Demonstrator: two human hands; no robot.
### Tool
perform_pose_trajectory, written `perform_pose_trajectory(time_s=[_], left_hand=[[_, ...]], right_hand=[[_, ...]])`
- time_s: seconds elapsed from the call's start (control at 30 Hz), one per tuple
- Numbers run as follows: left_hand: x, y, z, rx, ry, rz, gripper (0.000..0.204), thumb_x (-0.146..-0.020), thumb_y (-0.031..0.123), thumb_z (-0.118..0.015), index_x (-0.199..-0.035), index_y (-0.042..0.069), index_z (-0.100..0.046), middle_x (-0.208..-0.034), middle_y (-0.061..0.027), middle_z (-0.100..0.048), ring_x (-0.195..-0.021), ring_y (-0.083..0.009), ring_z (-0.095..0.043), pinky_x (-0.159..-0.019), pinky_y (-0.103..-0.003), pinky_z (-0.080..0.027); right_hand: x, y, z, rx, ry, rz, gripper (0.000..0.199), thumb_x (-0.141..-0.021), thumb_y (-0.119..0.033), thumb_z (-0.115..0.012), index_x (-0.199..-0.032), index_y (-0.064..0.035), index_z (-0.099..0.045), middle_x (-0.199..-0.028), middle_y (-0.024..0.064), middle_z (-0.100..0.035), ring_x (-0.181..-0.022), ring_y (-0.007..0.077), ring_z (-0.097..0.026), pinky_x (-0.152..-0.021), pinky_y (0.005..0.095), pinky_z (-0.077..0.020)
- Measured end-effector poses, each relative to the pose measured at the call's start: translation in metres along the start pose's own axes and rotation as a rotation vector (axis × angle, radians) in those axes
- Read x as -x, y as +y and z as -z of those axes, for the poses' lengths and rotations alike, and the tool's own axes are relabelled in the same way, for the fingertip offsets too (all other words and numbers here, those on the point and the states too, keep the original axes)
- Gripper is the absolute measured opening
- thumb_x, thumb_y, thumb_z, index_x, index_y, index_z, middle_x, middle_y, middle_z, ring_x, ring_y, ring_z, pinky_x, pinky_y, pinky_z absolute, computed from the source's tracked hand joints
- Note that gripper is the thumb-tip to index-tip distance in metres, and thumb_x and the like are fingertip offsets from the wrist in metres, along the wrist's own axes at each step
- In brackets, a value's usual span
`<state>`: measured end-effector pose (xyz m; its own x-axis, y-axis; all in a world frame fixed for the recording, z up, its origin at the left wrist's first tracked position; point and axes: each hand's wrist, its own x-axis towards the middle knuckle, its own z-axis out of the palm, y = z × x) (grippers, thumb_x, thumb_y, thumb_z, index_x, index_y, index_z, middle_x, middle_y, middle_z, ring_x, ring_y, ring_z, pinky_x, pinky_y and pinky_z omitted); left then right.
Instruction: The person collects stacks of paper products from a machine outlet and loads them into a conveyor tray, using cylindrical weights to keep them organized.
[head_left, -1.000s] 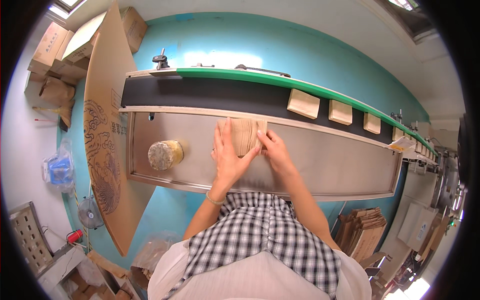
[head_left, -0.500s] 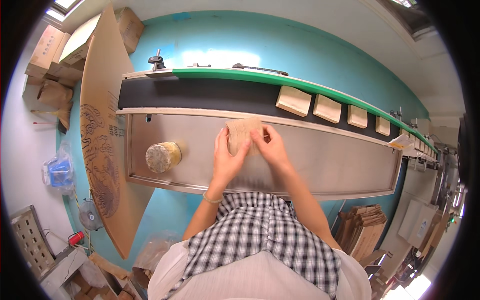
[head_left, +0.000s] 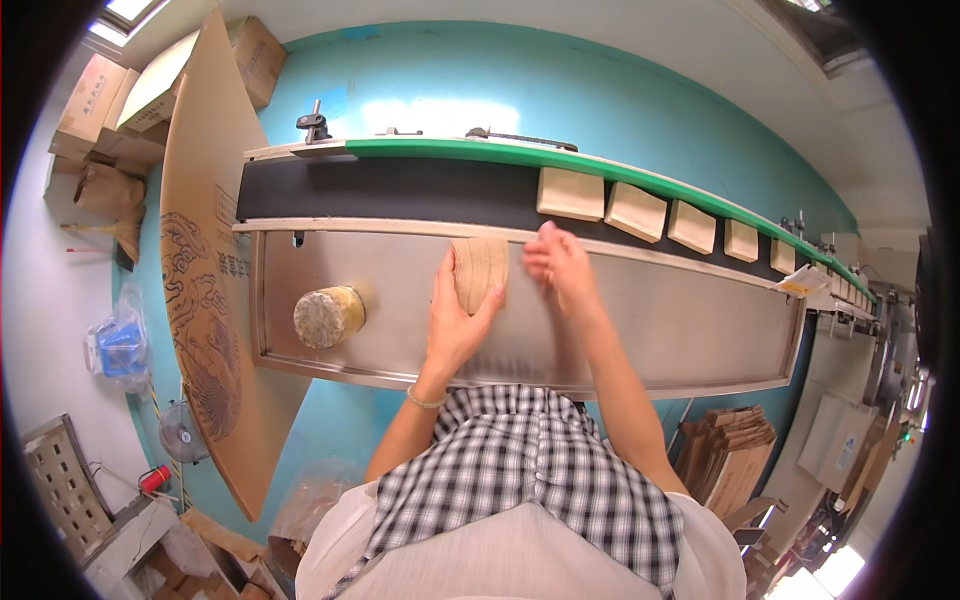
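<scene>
My left hand (head_left: 462, 325) is closed round a tan stack of thin sheets (head_left: 481, 272), thumb on its right side and fingers on its left. The stack stands over the steel tray, close to the conveyor's near rail. To its right, apart from it, my right hand (head_left: 562, 262) hovers near the rail with loosely bent fingers, slightly blurred. I see nothing in it. Beyond the rail, several pale beige blocks (head_left: 571, 193) ride in a row on the black conveyor belt (head_left: 390, 190).
A steel tray (head_left: 680, 325) lies before me, with a round yellowish tub (head_left: 328, 317) at its left. A tall cardboard sheet (head_left: 215, 300) stands beyond the left end. A green guide rail (head_left: 450, 149) edges the belt's far side. Flattened cartons (head_left: 725, 455) lean at lower right.
My right hand has let go of the stack and moved right, while the left keeps hold. The blocks sit in shifted places on the belt, with one block now at the row's left end.
</scene>
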<state>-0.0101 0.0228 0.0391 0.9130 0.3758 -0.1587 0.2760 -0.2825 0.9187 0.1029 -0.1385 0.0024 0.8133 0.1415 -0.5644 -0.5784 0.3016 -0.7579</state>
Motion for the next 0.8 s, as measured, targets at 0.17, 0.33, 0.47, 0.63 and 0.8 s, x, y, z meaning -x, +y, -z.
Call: perform_pose_trajectory(time_s=[0.17,0.33,0.47,0.63,0.8], left_hand=[[0.001,-0.002,-0.009,0.242,-0.051,0.062,0.087,-0.089,0.028,-0.075,-0.154,-0.004,-0.027,-0.144,-0.0251,-0.048,-0.135,-0.0365,-0.048,-0.11,-0.043,-0.04],[0.003,-0.009,-0.005,0.086,-0.024,-0.02,0.085,-0.089,0.026,-0.075,-0.153,-0.003,-0.028,-0.146,-0.0239,-0.048,-0.136,-0.035,-0.047,-0.111,-0.042,-0.04],[0.002,-0.012,-0.007,0.066,0.007,-0.029,0.081,-0.089,0.028,-0.075,-0.152,-0.002,-0.032,-0.148,-0.0241,-0.047,-0.136,-0.0352,-0.048,-0.112,-0.042,-0.04],[0.0,-0.009,-0.009,0.162,-0.048,0.019,0.071,-0.095,0.025,-0.068,-0.152,-0.002,-0.035,-0.147,-0.0243,-0.048,-0.136,-0.0345,-0.049,-0.111,-0.041,-0.04],[0.004,-0.017,-0.016,0.286,-0.057,0.019,0.067,-0.098,0.022,-0.064,-0.153,-0.002,-0.033,-0.147,-0.0235,-0.048,-0.135,-0.0323,-0.05,-0.111,-0.039,-0.041]], right_hand=[[0.036,0.03,-0.024,0.508,-0.186,0.257,0.045,-0.097,-0.034,-0.069,-0.124,0.001,-0.058,-0.101,0.0059,-0.068,-0.086,0.0115,-0.063,-0.076,0.027,-0.0531],[0.036,0.029,-0.007,0.168,-0.206,-0.073,0.041,-0.097,-0.029,-0.07,-0.123,0.0012,-0.06,-0.107,0.0079,-0.069,-0.088,0.0119,-0.064,-0.077,0.0287,-0.0537],[0.017,0.016,0.001,0.327,-0.141,0.085,0.038,-0.099,-0.027,-0.067,-0.122,0.002,-0.059,-0.106,0.007,-0.068,-0.086,0.0129,-0.066,-0.074,0.0285,-0.0545],[0.019,0.011,-0.014,0.347,-0.075,0.033,0.041,-0.097,-0.031,-0.07,-0.121,-0.0004,-0.058,-0.099,0.005,-0.068,-0.082,0.0117,-0.065,-0.069,0.0248,-0.0526],[0.035,0.037,-0.03,0.357,-0.15,0.182,0.039,-0.096,-0.029,-0.071,-0.119,0.0004,-0.062,-0.102,0.0058,-0.069,-0.084,0.01,-0.064,-0.075,0.0271,-0.0532]])
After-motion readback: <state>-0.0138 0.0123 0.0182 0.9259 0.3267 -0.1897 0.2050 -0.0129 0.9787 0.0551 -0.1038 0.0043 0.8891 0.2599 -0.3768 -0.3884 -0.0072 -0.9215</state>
